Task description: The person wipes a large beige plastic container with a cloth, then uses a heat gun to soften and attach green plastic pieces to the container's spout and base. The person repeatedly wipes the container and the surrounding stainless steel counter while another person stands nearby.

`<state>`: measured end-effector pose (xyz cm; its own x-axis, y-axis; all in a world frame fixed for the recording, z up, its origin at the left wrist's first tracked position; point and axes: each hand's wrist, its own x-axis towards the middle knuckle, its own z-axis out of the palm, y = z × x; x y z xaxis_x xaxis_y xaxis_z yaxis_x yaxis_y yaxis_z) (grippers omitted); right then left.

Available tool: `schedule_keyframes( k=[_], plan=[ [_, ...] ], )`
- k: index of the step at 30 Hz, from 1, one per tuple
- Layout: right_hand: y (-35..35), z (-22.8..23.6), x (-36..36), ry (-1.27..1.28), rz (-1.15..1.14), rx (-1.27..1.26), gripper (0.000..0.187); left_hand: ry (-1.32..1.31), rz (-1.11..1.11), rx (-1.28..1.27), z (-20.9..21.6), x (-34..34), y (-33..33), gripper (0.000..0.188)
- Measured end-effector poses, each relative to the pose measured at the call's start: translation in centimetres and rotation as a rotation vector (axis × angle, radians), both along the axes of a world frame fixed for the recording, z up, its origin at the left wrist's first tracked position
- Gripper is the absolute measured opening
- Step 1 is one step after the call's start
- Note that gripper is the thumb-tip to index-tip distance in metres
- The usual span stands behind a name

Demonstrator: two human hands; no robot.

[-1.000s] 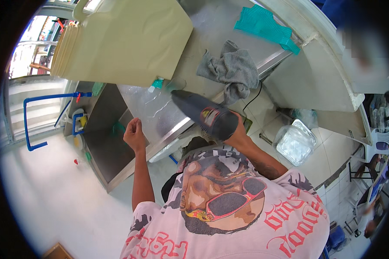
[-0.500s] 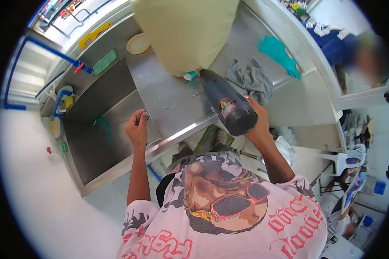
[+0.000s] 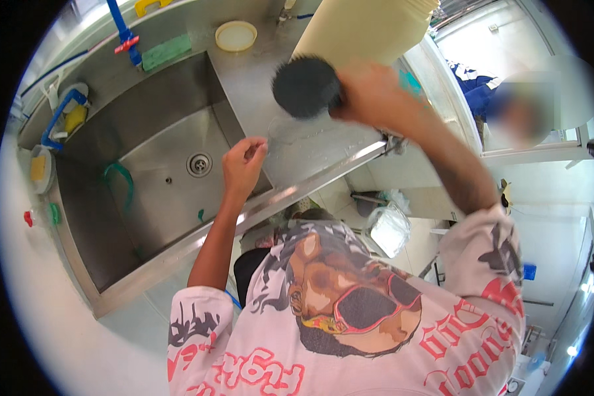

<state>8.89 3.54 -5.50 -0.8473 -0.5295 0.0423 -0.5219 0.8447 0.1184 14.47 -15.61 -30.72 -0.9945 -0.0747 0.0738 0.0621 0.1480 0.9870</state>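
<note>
In my right hand (image 3: 376, 92) is a black bottle-shaped thing (image 3: 305, 87), its round end facing me. Fingers wrap around its side, and motion smears both hand and edge. Its narrow end is hidden. Below it, the steel worktop (image 3: 310, 148) looks wet. Just behind and to the right leans a large cream container (image 3: 356, 33). Over the right rim of the steel sink (image 3: 171, 142), my left hand (image 3: 245, 165) is closed with curled fingers, and nothing shows in it. A round drain (image 3: 199, 165) and a curved green strip (image 3: 124, 185) lie in the sink.
A blue pipe with a red valve (image 3: 127, 45) stands behind the sink, next to a green block (image 3: 167, 53). A round pale bowl (image 3: 235, 36) sits farther right. A yellow sponge (image 3: 76, 119) is at the left wall. Another person (image 3: 521, 119) is at the right.
My right hand has lifted and turned the black thing so its round end faces me. The view has shifted toward the sink. The grey cloth is no longer visible.
</note>
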Motion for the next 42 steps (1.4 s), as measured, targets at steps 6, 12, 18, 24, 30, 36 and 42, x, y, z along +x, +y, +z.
schedule_keyframes(
  k=[6, 12, 18, 24, 30, 36, 42],
  plan=[
    [-8.3, 0.5, -5.4, -0.224, 0.036, 0.564, 0.035, 0.058, -0.051, 0.072, 0.4, 0.6, 0.5, 0.017],
    [-11.2, 0.0, -6.0, -0.204, 0.052, 0.759, 0.035, 0.055, -0.019, 0.038, 0.2, 1.2, -0.5, 0.017],
    [-11.6, -1.6, -6.6, -0.154, 0.085, 0.833, 0.036, 0.043, -0.013, 0.011, 0.3, 1.4, -0.9, 0.017],
    [-10.7, -1.9, -6.6, -0.218, 0.106, 0.816, 0.038, 0.054, -0.075, -0.038, 0.1, 1.1, -0.5, 0.017],
    [-7.5, 0.2, -6.3, -0.178, 0.112, 0.588, 0.03, 0.081, -0.133, -0.087, 0.1, 0.0, 0.4, 0.019],
    [3.0, 4.3, -1.4, -0.248, -0.017, 0.142, 0.028, -0.008, -0.161, -0.263, 0.8, -1.7, 1.1, 0.025],
    [16.1, 0.6, 7.8, 0.012, -0.251, -0.711, 0.03, -0.03, -0.19, -0.513, 0.7, -6.8, 7.0, 0.027]
  ],
)
